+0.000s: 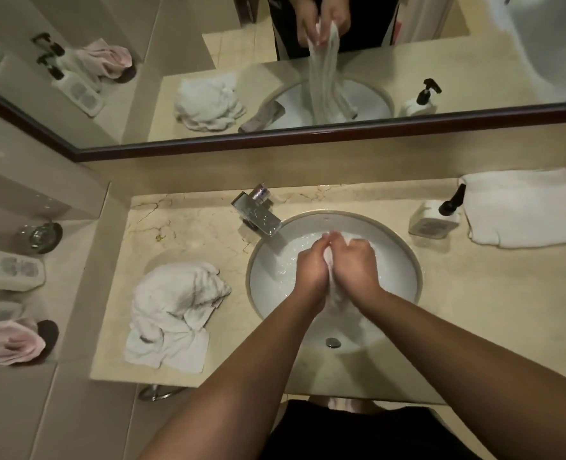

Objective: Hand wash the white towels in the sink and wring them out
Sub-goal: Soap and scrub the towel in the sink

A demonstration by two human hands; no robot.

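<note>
Fingers of both hands curled tight around one wet white towel, left hand and right hand pressed knuckle to knuckle above the round sink. Towel bunched, hanging down into the basin toward the drain at 6 o'clock. Crumpled towel heap on the counter at 9 o'clock. Chrome faucet at 11 o'clock. Soap dispenser at 2 o'clock, touching a folded towel. Mirror beyond, reflecting the gripped towel.
</note>
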